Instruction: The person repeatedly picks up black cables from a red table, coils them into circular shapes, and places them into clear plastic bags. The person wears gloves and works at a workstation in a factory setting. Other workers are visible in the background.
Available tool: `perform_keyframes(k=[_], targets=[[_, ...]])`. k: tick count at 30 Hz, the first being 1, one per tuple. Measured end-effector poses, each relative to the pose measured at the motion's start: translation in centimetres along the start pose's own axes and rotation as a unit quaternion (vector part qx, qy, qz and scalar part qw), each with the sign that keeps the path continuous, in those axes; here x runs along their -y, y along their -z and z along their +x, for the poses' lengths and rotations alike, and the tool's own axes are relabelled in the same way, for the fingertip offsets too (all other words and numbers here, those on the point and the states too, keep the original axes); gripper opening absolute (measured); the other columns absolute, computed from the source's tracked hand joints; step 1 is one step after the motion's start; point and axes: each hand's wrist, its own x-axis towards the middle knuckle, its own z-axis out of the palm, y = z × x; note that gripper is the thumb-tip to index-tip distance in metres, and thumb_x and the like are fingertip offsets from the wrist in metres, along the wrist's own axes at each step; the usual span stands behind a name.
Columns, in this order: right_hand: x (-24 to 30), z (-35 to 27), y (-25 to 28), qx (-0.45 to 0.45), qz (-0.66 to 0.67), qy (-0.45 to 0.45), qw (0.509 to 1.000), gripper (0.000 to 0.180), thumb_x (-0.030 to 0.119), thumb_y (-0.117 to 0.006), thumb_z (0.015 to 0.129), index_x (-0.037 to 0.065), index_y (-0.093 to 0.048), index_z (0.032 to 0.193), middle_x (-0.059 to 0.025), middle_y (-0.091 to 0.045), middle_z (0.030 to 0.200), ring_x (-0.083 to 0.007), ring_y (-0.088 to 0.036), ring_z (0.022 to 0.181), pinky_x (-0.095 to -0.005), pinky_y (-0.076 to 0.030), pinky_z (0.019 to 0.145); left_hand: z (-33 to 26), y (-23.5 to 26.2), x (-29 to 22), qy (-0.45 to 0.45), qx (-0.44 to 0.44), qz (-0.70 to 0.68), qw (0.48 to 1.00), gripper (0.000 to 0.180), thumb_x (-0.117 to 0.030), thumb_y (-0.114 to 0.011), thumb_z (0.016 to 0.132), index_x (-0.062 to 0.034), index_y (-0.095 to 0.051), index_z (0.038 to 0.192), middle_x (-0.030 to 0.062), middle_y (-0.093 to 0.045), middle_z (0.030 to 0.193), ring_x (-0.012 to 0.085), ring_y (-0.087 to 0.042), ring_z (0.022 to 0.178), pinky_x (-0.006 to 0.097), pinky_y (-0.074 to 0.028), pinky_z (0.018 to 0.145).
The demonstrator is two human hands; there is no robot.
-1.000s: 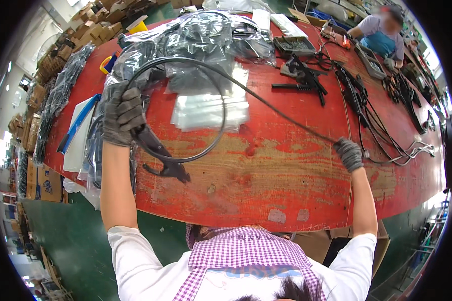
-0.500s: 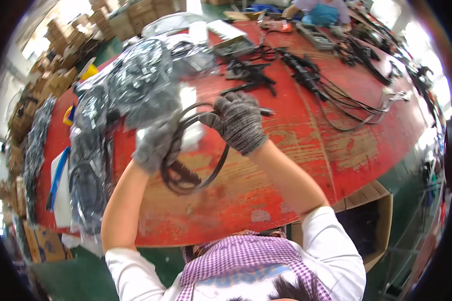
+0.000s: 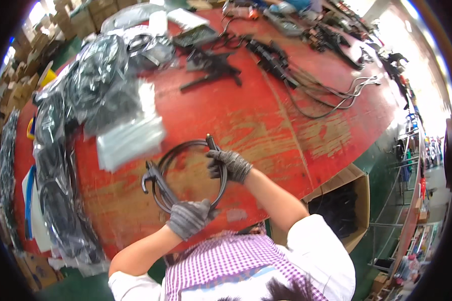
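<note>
A coiled black cable is held over the near part of a worn red worktop, just toward seven o'clock from the centre of the view. The gloved left hand is at the ring's six o'clock, fingers closed round the strands. The gloved right hand is at its two o'clock, fingers clamped on the strands beside an upright black plug with a brass tip. A black clamp hangs inside the ring's nine o'clock side.

At four o'clock, an open cardboard box holds a dark heap, perhaps black parts, though shadow makes it hard to be sure. Toward eleven o'clock, a grey tray holds small pieces. At ten o'clock, clear plastic bags contain black items; flat clear bags lie nearer.

Half a second ago, the left hand was on the coil's left side; now it is underneath, and the ring has opened rounder and come closer to the wearer.

Blue print on the white shirt is too smeared to read.
</note>
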Motion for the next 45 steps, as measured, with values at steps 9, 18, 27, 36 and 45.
perform_keyframes(k=[9,18,27,36,45], targets=[[-9.9,3.2,-0.2,-0.215,-0.703,0.426,0.527,0.048,0.018,-0.056,0.079,0.004,-0.044,0.124,-0.0200,-0.043,0.124,-0.0385,-0.041,0.113,-0.0422,-0.034,0.096,-4.1,-4.8,1.7,0.024,-0.119,0.024,0.992,0.043,-0.035,-0.061,0.075,-0.0037,-0.053,0.103,0.0172,-0.057,0.097,0.0317,-0.056,0.092,0.041,-0.044,0.079],[-9.2,3.1,-0.8,-0.225,-0.584,0.457,0.632,0.038,0.008,-0.052,0.080,0.006,-0.051,0.118,-0.0201,-0.049,0.118,-0.0371,-0.046,0.109,-0.0433,-0.037,0.094,0.3,-4.3,8.8,0.422,-0.153,-0.026,0.893,0.081,-0.030,-0.063,0.066,0.0015,-0.026,0.132,0.0216,-0.043,0.121,0.0390,-0.044,0.109,0.044,-0.036,0.093],[-9.5,0.6,-0.3,-0.153,-0.567,0.463,0.664,0.044,0.009,-0.059,0.075,0.004,-0.049,0.118,-0.0186,-0.054,0.110,-0.0360,-0.051,0.101,-0.0432,-0.043,0.085,-1.5,-5.3,8.0,0.295,-0.174,0.113,0.933,0.079,-0.042,-0.065,0.066,-0.0122,-0.033,0.132,0.0236,-0.037,0.126,0.0406,-0.036,0.115,0.048,-0.028,0.099],[3.2,10.1,-1.5,-0.213,-0.589,0.230,0.745,0.057,0.030,-0.057,0.082,0.007,-0.034,0.129,-0.0153,-0.062,0.082,-0.0316,-0.059,0.073,-0.0428,-0.045,0.064,-7.2,-7.0,7.0,0.313,-0.231,0.018,0.921,0.076,-0.041,-0.068,0.063,-0.0161,-0.039,0.130,0.0225,-0.036,0.127,0.0400,-0.036,0.115,0.048,-0.031,0.097],[11.2,24.4,2.4,-0.330,-0.545,0.177,0.750,0.051,0.047,-0.048,0.081,0.004,-0.049,0.109,-0.0241,-0.057,0.103,-0.0378,-0.056,0.096,-0.0445,-0.043,0.083,-6.9,-7.5,7.4,0.297,-0.238,0.003,0.925,0.078,-0.038,-0.069,0.061,-0.0126,-0.039,0.129,0.0225,-0.037,0.126,0.0402,-0.035,0.116,0.049,-0.028,0.097]])
